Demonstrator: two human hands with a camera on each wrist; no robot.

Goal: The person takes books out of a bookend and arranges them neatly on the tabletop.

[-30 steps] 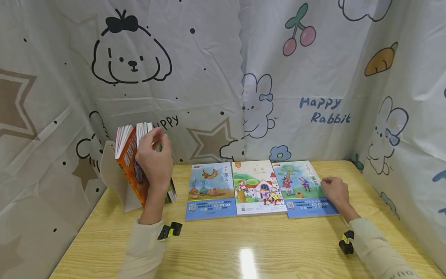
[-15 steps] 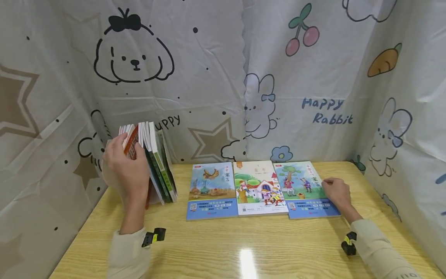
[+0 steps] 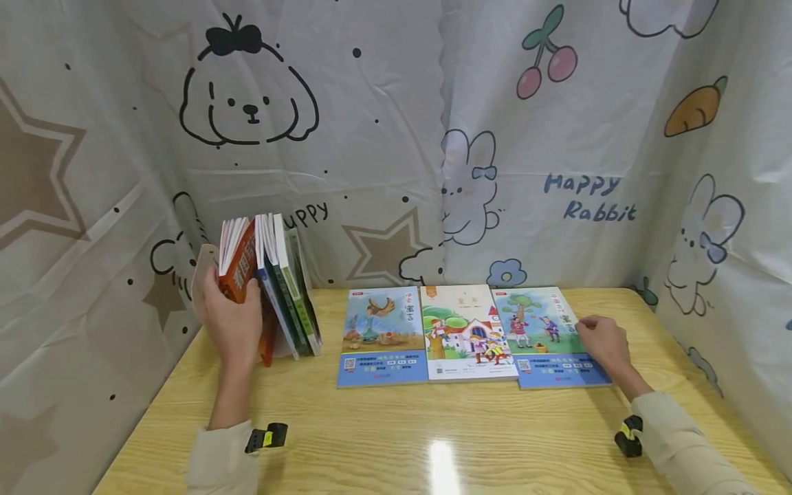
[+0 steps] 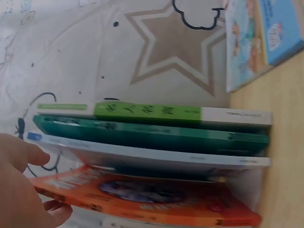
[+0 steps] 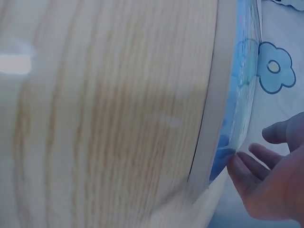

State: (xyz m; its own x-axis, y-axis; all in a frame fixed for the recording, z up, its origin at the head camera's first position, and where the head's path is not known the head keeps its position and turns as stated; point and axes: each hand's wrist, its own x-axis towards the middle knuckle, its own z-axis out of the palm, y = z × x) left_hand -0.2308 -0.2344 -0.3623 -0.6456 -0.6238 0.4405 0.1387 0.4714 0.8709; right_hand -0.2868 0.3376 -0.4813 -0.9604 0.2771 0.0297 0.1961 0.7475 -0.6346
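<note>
My left hand (image 3: 232,320) reaches around the spine of an orange book (image 3: 243,269) that stands tilted in a row on the left. In the left wrist view its fingers (image 4: 58,216) curl at the spine, while the thumb is on the cover side. To the right of this book stand a thin pale-blue book (image 4: 156,153), a dark green book (image 4: 152,134) and a green-and-white book (image 4: 147,112). My right hand (image 3: 603,347), fingers loosely bent, touches the right edge of a flat blue picture book (image 3: 544,344); its thumb stays apart from the cover.
Two more picture books lie flat beside it: a white one (image 3: 467,337) in the middle and a blue one (image 3: 380,344) on the left. A cream bookend (image 3: 206,265) flanks the standing row. A printed curtain (image 3: 371,137) encloses the wooden table (image 3: 346,440).
My left hand has moved from the top of the standing books leftward and down, around the orange book's spine. The right hand holds its place at the flat book's edge.
</note>
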